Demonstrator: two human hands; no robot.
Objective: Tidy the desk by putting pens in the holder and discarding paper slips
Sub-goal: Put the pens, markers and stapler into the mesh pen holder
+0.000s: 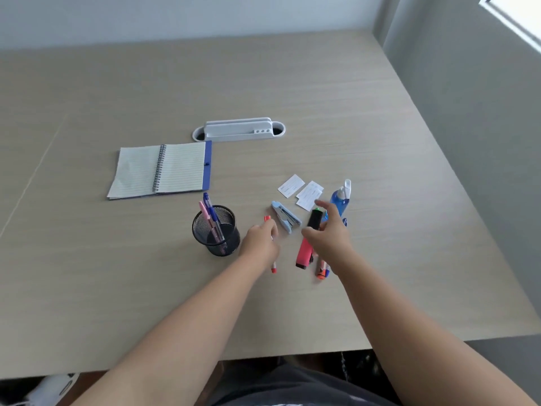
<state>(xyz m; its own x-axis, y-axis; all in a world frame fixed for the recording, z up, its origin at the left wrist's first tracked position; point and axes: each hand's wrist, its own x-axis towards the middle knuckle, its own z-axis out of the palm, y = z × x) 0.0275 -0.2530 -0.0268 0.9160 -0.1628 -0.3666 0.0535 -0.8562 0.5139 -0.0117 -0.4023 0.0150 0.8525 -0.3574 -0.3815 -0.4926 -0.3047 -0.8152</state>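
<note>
Right of mesh pen holder (pixel 215 230), on counter (pixel 351 112): left hand (pixel 259 241) closed on red pen (pixel 272 268). Right hand (pixel 330 234), fingers spread, holding nothing, over pink highlighter (pixel 304 253). Paper slips (pixel 304 191) farther right, behind blue stapler (pixel 285 219). Blue and pink pens (pixel 210 215) stand inside holder.

A pale wood-grain desk (pixel 292 83) carries everything. Toward the far middle, a white cable tray (pixel 238 130) sits in its surface, with an open spiral notebook (pixel 161 168) just near and left of it. A black mesh pen holder (pixel 218 232) stands nearer. To its right lie a red pen (pixel 273 269), a light blue stapler (pixel 287 219), a pink highlighter (pixel 304 253), white paper slips (pixel 303 191) and a blue spray bottle (pixel 341 197).
</note>
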